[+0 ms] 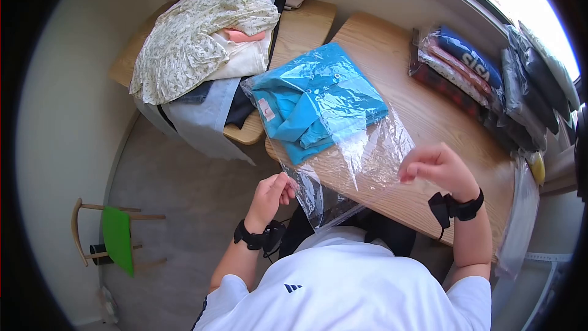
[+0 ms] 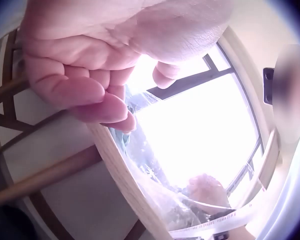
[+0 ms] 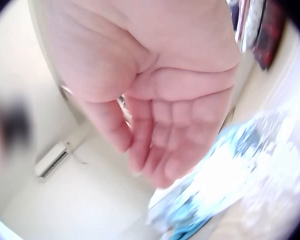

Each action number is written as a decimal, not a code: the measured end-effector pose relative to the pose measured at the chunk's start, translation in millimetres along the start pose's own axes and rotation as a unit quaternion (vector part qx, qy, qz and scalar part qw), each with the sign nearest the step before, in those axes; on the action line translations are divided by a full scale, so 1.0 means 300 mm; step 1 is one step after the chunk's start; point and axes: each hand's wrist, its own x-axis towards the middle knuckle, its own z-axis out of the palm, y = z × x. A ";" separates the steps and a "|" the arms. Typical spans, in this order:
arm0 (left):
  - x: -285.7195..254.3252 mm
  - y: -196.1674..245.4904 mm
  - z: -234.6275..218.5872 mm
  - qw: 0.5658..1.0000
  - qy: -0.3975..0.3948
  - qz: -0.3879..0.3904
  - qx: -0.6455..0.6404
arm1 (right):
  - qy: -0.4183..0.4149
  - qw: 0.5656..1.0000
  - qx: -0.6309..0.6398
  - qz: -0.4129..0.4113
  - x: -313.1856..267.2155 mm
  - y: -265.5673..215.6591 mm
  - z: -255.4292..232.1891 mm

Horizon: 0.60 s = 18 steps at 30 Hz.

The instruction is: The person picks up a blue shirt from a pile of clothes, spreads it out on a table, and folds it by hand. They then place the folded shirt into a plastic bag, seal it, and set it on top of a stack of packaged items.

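Observation:
A folded turquoise garment (image 1: 324, 95) with a small white label lies inside a clear plastic bag (image 1: 383, 147) on the wooden table. The near part of the bag extends past the table's front edge toward the white shirt. My left hand (image 1: 269, 196) is at the bag's left edge, fingers loosely curled; its wrist view shows the thumb apart from the fingertips. On the other side, my right hand (image 1: 436, 168) is over the table by the bag's right edge. Its fingers (image 3: 172, 140) are loosely bent, with the thumb alongside and nothing visible between them.
A heap of clothes with a floral garment (image 1: 184, 43) on top covers the left table. Bagged folded clothes (image 1: 459, 64) lie along the window side. Flat clear bags (image 1: 519, 214) hang at the right table edge. A green-seated chair (image 1: 116, 239) is at lower left.

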 end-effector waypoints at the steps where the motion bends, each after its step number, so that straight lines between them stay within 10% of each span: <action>1: 0.012 0.002 -0.002 1.000 0.000 -0.026 -0.017 | 0.127 0.992 0.020 -0.009 0.027 0.043 -0.044; 5: 0.037 0.029 0.013 0.997 -0.018 -0.058 -0.037 | 0.341 0.926 -0.159 0.029 0.126 0.214 -0.129; 7: 0.043 0.047 0.015 0.998 -0.021 -0.053 -0.027 | 0.201 0.960 0.084 0.178 0.150 0.225 -0.142; 12: 0.074 0.203 -0.013 0.985 -0.008 -0.035 -0.171 | 0.113 0.942 0.255 0.187 0.142 0.233 -0.163; 17: 0.132 0.592 -0.021 0.937 -0.054 -0.064 -0.339 | -0.008 0.883 0.467 -0.042 0.062 -0.013 -0.207; 18: 0.124 0.655 0.080 0.935 0.164 0.082 -0.304 | -0.005 0.878 0.471 -0.083 0.033 -0.078 -0.222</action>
